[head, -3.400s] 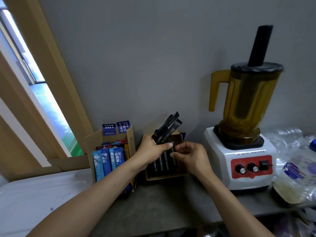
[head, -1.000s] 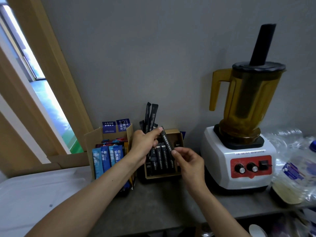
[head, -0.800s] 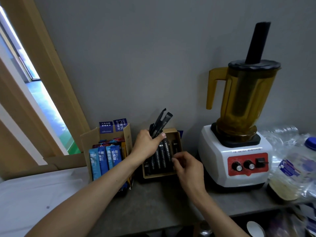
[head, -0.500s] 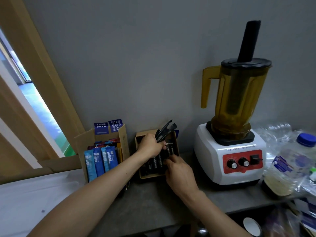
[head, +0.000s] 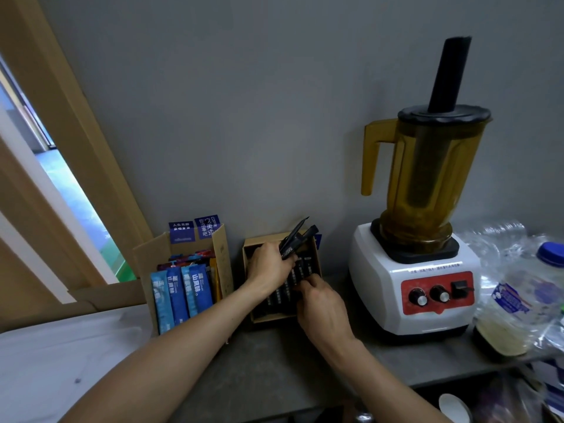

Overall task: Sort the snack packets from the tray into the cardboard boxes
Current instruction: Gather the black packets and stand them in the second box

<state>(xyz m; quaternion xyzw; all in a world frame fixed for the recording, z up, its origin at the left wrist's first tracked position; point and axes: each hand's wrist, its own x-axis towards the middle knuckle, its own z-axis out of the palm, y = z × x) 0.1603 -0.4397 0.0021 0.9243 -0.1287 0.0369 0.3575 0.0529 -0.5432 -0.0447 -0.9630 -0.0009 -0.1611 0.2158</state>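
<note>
a small brown cardboard box (head: 274,318) stands at the back edge of the counter (head: 274,361), with black stick packets (head: 279,297) upright in rows inside. a fanned bundle of black sticks (head: 297,238) tilts above it, gripped by the left hand (head: 268,267). the taller open box (head: 221,261) to its left holds upright blue packets (head: 180,294). the white tray (head: 61,361) lies at the left end.

Dim light came from the window (head: 70,190) at left; frame edges bowed, and the right end of the bench (head: 274,361) seemed slightly blurred.

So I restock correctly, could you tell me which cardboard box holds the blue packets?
The taller left box, its blue packets standing upright; the lower box to its right holds black packets.
</note>
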